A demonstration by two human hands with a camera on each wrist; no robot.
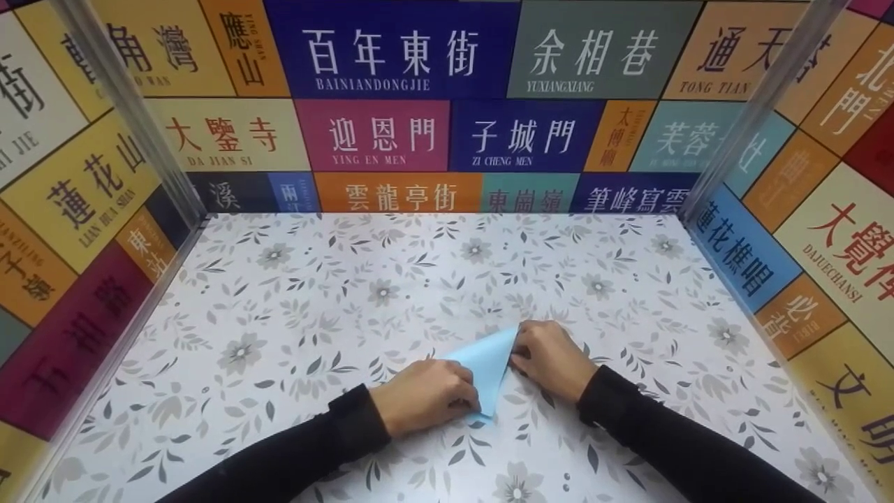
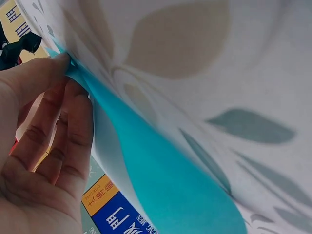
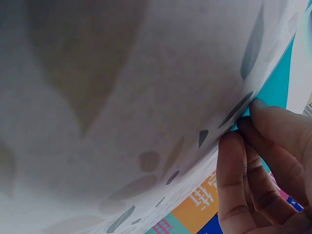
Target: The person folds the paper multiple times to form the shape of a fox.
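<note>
A folded sheet of light blue paper (image 1: 489, 360) lies between the two hands on the table. My left hand (image 1: 427, 397) pinches its lower left part; in the left wrist view the thumb and curled fingers of this hand (image 2: 48, 126) grip the edge of the blue paper (image 2: 161, 170), which bows upward. My right hand (image 1: 552, 355) holds the upper right corner. In the right wrist view, thumb and index finger of that hand (image 3: 265, 161) meet at the edge of the paper (image 3: 278, 85). Part of the sheet is hidden beneath the left hand.
The table (image 1: 321, 279) has a white cover with grey flowers and leaves. Panels of coloured signs (image 1: 391, 49) with Chinese characters stand behind and on both sides, with clear strips (image 1: 136, 105) at the corners. Both forearms wear black sleeves (image 1: 300, 447).
</note>
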